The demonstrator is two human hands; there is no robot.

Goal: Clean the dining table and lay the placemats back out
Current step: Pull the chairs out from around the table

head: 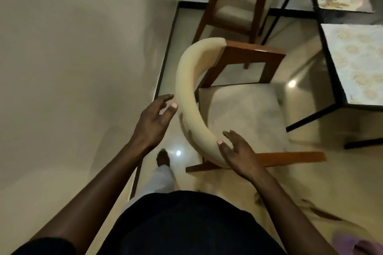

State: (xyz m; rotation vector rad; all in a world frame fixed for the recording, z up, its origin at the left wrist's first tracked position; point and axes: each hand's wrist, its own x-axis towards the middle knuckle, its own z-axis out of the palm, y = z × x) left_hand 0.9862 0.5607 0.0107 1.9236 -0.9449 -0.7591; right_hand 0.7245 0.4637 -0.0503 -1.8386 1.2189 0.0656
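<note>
Both hands are spread open and hold nothing: the left hand (154, 119) has its thumb tip at the cream curved backrest (187, 97) of the near chair (244, 113), the right hand (240, 153) rests fingers on its lower end. Judged as moving the chair: grip the backrest firmly at both ends and shift it evenly, clear of the wall. Up to the right, well apart from the hands, the dark-framed dining table (331, 64) carries two patterned placemats (360, 62)
</note>
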